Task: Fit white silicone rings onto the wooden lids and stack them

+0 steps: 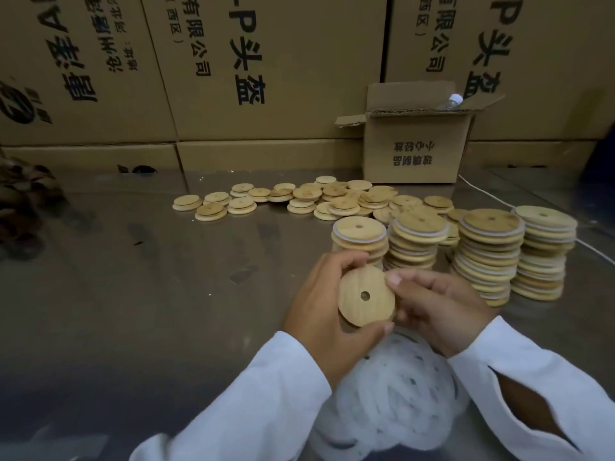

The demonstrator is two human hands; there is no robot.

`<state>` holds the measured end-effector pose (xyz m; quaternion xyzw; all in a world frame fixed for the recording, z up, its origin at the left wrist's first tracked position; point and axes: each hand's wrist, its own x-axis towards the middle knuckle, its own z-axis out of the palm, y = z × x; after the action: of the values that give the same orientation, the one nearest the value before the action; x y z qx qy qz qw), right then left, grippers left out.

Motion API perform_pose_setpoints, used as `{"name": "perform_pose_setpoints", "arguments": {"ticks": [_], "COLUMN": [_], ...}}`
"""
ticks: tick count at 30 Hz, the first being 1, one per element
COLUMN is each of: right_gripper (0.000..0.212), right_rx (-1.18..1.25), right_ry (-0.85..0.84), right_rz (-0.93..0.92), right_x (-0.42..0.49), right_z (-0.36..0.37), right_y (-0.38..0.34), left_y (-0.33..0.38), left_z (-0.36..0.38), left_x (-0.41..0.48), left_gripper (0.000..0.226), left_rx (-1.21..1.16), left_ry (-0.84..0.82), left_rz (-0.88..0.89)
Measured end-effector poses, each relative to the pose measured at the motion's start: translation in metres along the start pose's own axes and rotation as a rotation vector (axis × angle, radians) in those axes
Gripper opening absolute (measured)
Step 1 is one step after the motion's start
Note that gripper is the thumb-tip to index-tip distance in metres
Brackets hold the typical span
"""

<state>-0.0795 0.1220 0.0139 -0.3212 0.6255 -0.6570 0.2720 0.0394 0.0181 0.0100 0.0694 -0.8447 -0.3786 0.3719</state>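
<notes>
Nearest of all, a loose heap of white silicone rings [399,394] lies at the near edge of the shiny metal desk [133,277], between two white sleeves. Just above it, clear of the desk, both hands hold one round pale wooden lid with a small centre hole [354,309]. The left hand [319,314] curls round its left rim with the thumb under the lower edge. The right hand [439,311] pinches the upper right rim with its thumb, its fingers tucked behind. The lid's broad flat face tilts up toward the camera, so the axis through the hole points at the viewer. As a disc it has no long axis across its face. Whether a ring already sits on the hidden far side I cannot tell.

To do this step well, I would turn the lid between the fingers and run a thumb round the rim, so the ring seats evenly with no twist or lifted stretch. I would then lay it flat and centred on the shortest of the four stacks of ringed wooden lids [487,254], which stand toward the desk's right edge. That is the leftmost one, just behind the hands; a skewed lid could tip a tall stack. Loose bare wooden lids [332,197] are spread further back, before a small open cardboard box [416,151] at the far edge.
</notes>
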Motion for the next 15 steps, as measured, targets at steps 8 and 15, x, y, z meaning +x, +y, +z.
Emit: {"name": "perform_pose_setpoints", "arguments": {"ticks": [8, 15], "right_gripper": [0.015, 0.015], "right_rx": [-0.029, -0.603], "right_ry": [0.006, 0.231], "right_rz": [-0.038, -0.255], "right_x": [0.000, -0.010], "right_z": [0.004, 0.007], "right_y": [0.001, -0.004], "left_y": [-0.005, -0.010], "left_z": [0.000, -0.005], "left_x": [0.007, 0.013], "left_gripper": [0.049, 0.029], "left_rx": [-0.698, -0.882], "left_ry": [-0.015, 0.056], "left_rz": [-0.611, -0.683]}}
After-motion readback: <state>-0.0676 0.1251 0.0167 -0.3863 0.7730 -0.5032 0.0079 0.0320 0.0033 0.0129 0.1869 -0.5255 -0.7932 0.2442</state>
